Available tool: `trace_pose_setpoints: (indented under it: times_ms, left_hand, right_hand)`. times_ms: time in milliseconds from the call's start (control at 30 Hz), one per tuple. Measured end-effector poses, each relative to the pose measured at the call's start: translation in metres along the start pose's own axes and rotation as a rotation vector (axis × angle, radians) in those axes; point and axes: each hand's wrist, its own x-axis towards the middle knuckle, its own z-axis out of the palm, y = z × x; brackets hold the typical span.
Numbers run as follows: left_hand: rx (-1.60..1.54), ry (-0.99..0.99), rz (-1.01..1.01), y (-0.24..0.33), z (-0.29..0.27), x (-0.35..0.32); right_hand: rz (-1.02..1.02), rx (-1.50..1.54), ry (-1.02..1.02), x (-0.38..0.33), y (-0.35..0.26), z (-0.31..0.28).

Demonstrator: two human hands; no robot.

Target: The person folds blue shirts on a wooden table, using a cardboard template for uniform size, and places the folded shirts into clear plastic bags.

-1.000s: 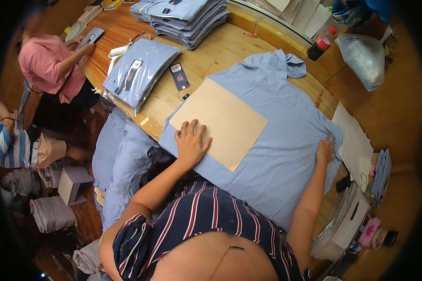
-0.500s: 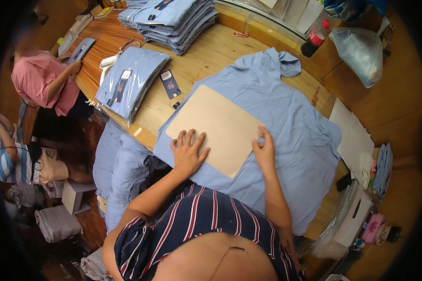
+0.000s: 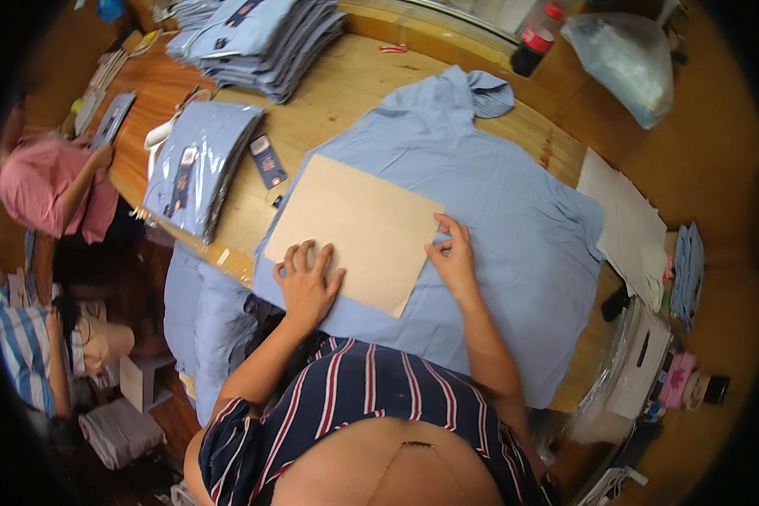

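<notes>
A light blue shirt [image 3: 514, 253] lies spread out on the wooden table in front of me, with soft creases across it. On its left part rests a flat beige cardboard sheet [image 3: 354, 223]. My left hand [image 3: 306, 287] is open, its spread fingers lying on the sheet's lower left area. At the right edge of the sheet is my right hand [image 3: 454, 257], fingers bent, thumb and forefinger apart and touching near the edge. A dark hang tag [image 3: 267, 162] lies just left of the shirt, beside a folded blue shirt in a clear bag [image 3: 201, 169].
Folded blue shirts form a stack [image 3: 257, 46] at the far left. A cola bottle [image 3: 535, 40] and a filled plastic bag [image 3: 624, 63] stand at the back right. White paper sheets [image 3: 624, 219] lie along the right. Two co-workers are on the left, one in a pink top [image 3: 63, 185].
The view has shifted and turned slightly. Both hands stay at the cardboard sheet, which keeps its place on the shirt. The co-worker in the striped top has lowered an arm.
</notes>
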Motion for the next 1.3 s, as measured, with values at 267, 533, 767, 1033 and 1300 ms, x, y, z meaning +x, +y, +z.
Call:
trace_pose_setpoints:
  times_ms: [267,533,767,1033,1300]
  left_hand:
    - [-0.066,0.27,0.189,0.004,0.024,0.128]
    - [-0.039,-0.119,-0.05,0.068,0.082,0.316]
    - [-1.054,-0.39,0.084,0.022,0.017,0.325]
    - [-0.612,-0.38,0.472,-0.042,-0.03,0.168]
    - [-0.113,-0.485,0.631,-0.074,-0.021,0.056]
  right_hand:
    - [0.223,-1.097,0.736,0.072,0.072,-0.248]
    - [0.457,-1.037,0.292,0.101,0.103,-0.297]
    - [0.001,-0.217,0.478,0.047,0.08,-0.345]
    - [-0.102,-0.209,0.582,-0.142,0.082,-0.305]
    - [0.136,-0.239,0.7,-0.226,0.136,-0.265]
